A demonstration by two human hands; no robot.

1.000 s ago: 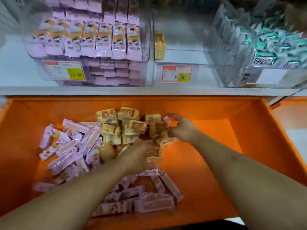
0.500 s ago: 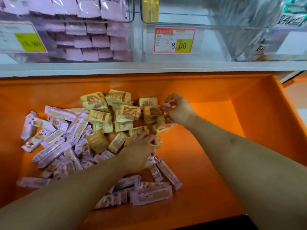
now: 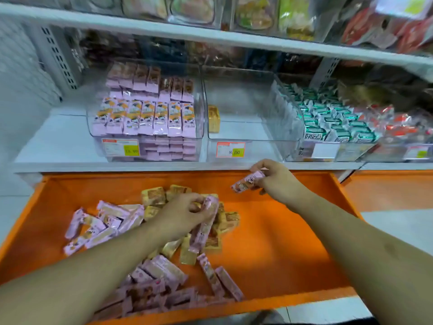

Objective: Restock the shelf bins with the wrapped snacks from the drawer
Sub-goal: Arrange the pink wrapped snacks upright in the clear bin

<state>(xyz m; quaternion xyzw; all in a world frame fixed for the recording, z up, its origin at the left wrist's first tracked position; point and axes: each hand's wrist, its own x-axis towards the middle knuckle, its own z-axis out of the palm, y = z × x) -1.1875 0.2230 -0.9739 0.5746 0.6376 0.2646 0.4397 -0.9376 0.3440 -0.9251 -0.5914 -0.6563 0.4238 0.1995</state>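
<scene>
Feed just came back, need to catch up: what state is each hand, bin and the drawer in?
Left hand: grips a pink bar.
Right hand: pinches a second pink bar.
Orange drawer: open, snacks loose inside.
Pink bin: nearly full.
Middle bin: nearly empty, one yellow pack.
Green bin: well stocked.

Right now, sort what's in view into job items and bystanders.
Job:
- orange metal drawer
- pink wrapped snack bars, one in each hand: left hand, right hand
- yellow wrapped snack blocks
- clear plastic bin of pink bars
- nearly empty clear bin

Bystanders:
- green-and-white packets
- red packets
</scene>
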